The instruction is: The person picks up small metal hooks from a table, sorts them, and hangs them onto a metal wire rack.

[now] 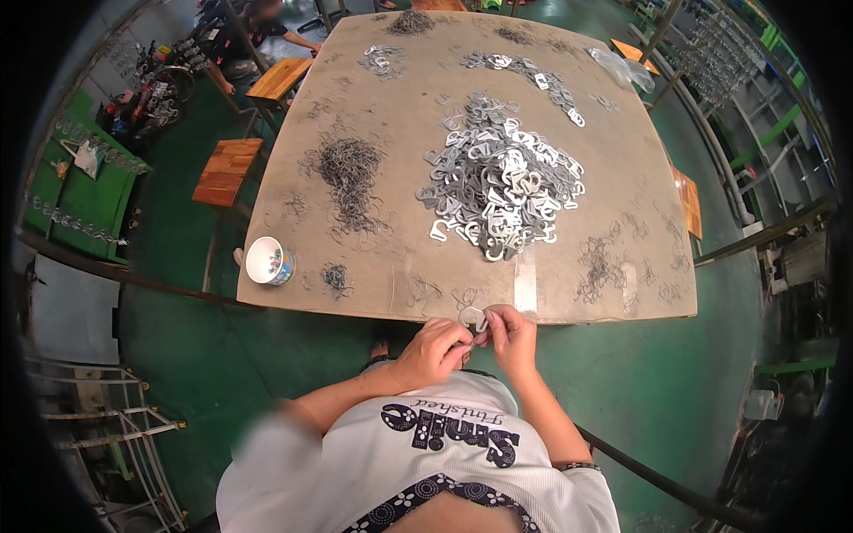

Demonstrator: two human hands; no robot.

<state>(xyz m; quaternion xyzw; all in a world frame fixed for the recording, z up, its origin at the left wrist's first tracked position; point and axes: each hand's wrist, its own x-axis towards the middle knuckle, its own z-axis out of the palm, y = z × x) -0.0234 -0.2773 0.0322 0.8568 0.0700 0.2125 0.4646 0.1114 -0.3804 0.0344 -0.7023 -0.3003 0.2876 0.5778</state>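
Note:
Just off the table's near edge, my right hand (512,338) pinches a small pale metal hook (481,322) with a rounded end. My left hand (434,350) is closed beside it, fingertips pressed together close to the hook. What lies between those fingertips is too small to make out. Beyond my hands, a large heap of similar silver-grey hooks (506,186) covers the middle right of the table. Thin dark wire pieces (351,173) form a loose pile to the left, and a few more wires (471,298) lie at the edge before my hands.
The brown-topped table (400,258) fills the middle. A white paper cup (267,261) stands at its near left corner. Further wires (597,266) are scattered at the right. A clear plastic bag (622,68) lies far right. Wooden stools (228,171) flank the table; another person (253,31) sits far left.

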